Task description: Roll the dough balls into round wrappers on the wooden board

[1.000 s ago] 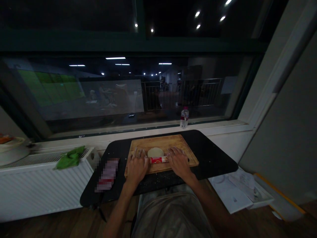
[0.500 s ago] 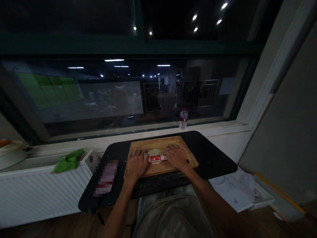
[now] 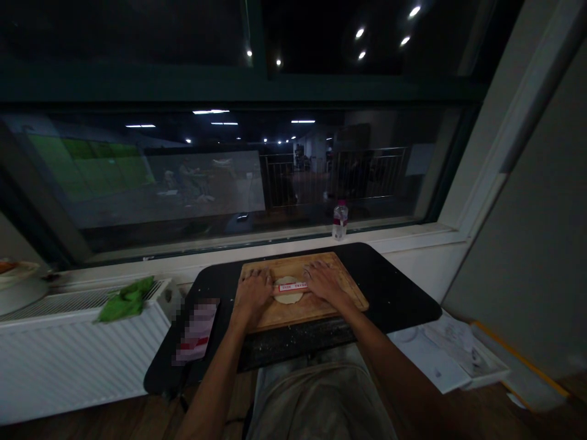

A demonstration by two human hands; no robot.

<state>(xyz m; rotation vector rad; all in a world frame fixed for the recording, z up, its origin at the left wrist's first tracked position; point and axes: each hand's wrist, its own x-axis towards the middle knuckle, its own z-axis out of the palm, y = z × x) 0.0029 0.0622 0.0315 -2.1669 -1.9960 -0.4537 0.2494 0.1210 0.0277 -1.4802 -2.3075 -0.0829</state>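
Note:
A wooden cutting board [image 3: 343, 287] lies on a black tabletop [image 3: 394, 293]. A pale round of dough [image 3: 288, 297] sits on the board. Across it lies a roller with a red and white label [image 3: 292, 286]. My left hand [image 3: 253, 292] presses flat on the roller's left end, fingers stretched forward. My right hand [image 3: 323, 282] presses flat on its right end the same way.
A plastic water bottle [image 3: 340, 220] stands on the window sill behind the board. A green cloth [image 3: 123, 297] lies on the white radiator at left, a bowl [image 3: 13, 284] beyond it. A blurred packet [image 3: 195, 330] sits on the table's left. Papers [image 3: 452, 354] lie at right.
Both hands have pushed the roller away from me, from the near edge of the dough to its far side.

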